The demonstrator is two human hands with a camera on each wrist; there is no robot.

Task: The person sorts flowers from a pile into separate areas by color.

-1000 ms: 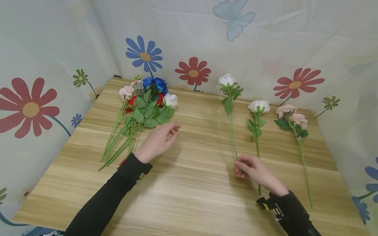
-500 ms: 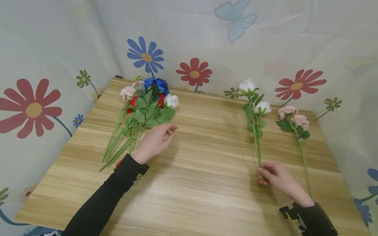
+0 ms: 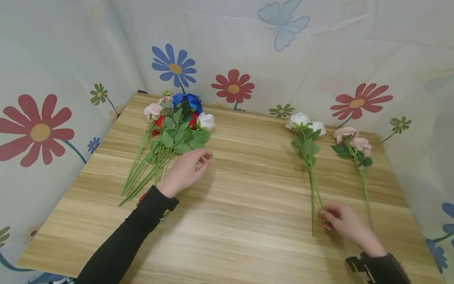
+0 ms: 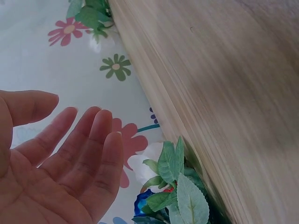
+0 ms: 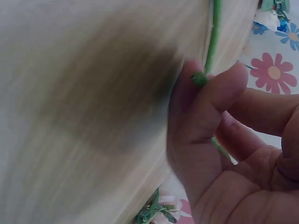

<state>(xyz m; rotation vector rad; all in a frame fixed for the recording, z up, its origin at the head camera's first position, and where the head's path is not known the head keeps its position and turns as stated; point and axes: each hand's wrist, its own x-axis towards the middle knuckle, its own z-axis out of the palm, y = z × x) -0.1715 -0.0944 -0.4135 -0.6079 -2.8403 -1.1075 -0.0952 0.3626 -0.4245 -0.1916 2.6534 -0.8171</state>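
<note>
My right hand pinches the lower stem of a white artificial rose between thumb and fingertips. In the right wrist view the cut stem end pokes out at the fingertips. Another white rose lies beside it, their leaves overlapping and their stems crossing. My left hand hovers with relaxed, slightly bent fingers and holds nothing. It is nearest to a bunch of artificial flowers with pink, blue, red and white heads; its wrist partly covers the lower stems.
A pink rose stem with clustered blooms lies at the right of the wooden table. A cloth backdrop printed with flowers and a butterfly stands behind and around the table.
My right hand has carried the white rose rightward and lowered it beside the other white rose, then shifted slightly right and toward me. The left hand has barely moved.
</note>
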